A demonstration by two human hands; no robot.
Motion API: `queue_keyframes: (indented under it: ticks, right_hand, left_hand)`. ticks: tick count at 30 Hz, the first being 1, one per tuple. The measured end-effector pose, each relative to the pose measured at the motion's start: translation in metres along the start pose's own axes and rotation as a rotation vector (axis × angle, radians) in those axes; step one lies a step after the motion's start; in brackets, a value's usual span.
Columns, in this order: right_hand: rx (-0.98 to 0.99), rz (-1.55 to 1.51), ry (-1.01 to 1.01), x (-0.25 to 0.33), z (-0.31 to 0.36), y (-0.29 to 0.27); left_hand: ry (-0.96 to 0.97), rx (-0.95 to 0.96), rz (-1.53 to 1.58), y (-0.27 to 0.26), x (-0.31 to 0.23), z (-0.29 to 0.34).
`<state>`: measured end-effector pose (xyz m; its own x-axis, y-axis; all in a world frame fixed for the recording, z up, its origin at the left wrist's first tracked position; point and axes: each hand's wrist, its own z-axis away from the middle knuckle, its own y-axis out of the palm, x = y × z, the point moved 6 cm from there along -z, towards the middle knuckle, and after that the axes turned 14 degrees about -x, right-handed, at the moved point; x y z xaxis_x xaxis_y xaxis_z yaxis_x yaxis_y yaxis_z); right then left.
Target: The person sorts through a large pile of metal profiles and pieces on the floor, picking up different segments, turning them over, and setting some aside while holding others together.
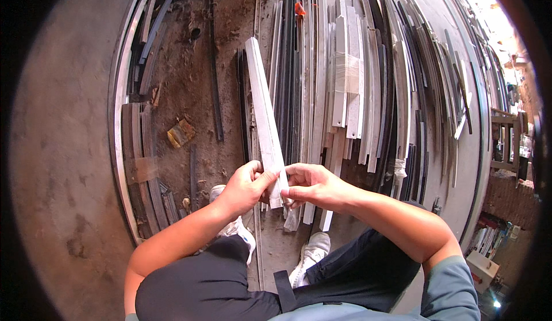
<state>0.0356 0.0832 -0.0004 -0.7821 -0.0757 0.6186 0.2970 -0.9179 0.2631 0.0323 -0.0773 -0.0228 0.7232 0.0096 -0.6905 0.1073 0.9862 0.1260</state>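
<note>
A long white metal profile (pixel 263 102) with lengthwise ridges tilts away from me, its near end between my two hands. My left hand (pixel 247 187) grips its left side, the thumb lying on the upper face. From the other side my right hand (pixel 313 186) pinches the right edge near that same end, thumb and fingers closed. A crumpled piece of clear plastic film (pixel 292 220) hangs just below my right fingers. Whether the film is joined to the profile I cannot make out.
Many long profiles lie in rows ahead, among them a taped white bundle (pixel 348 68) and black strips (pixel 290 85). A taped stack (pixel 141 168) lies at left, near a yellowish crumpled wrapper (pixel 181 133). An orange scrap (pixel 299 8) sits farther off. My white shoes (pixel 310 258) stand below.
</note>
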Motion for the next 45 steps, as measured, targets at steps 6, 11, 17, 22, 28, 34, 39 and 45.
queue_keyframes:
  ticks: [6,11,17,22,28,34,39,45]
  right_hand:
    - [-0.005,0.006,0.036,0.003,-0.002,0.002]
    - [-0.049,0.003,0.077,-0.004,-0.005,0.0]
    - [-0.07,-0.005,0.086,0.001,0.002,0.005]
    - [-0.073,0.061,0.076,-0.008,-0.003,0.0]
    - [-0.01,0.024,0.103,-0.007,-0.001,-0.009]
    - [0.052,-0.029,0.145,-0.006,0.003,-0.009]
    - [0.053,-0.087,0.163,0.0,0.008,-0.003]
    - [0.111,-0.132,0.127,0.002,0.009,-0.007]
  left_hand:
    - [0.035,-0.023,-0.076,-0.01,0.005,-0.004]
    - [0.019,-0.017,-0.101,-0.011,0.004,-0.004]
    - [0.017,-0.028,-0.121,-0.011,-0.001,0.0]
    - [0.098,-0.055,-0.104,-0.017,-0.015,-0.002]
    - [0.07,-0.016,-0.02,-0.022,-0.009,-0.001]
    - [-0.008,0.06,0.131,-0.008,-0.018,0.006]
    - [-0.016,0.096,0.073,-0.006,-0.016,0.003]
    - [-0.08,0.115,0.054,0.007,-0.016,0.002]
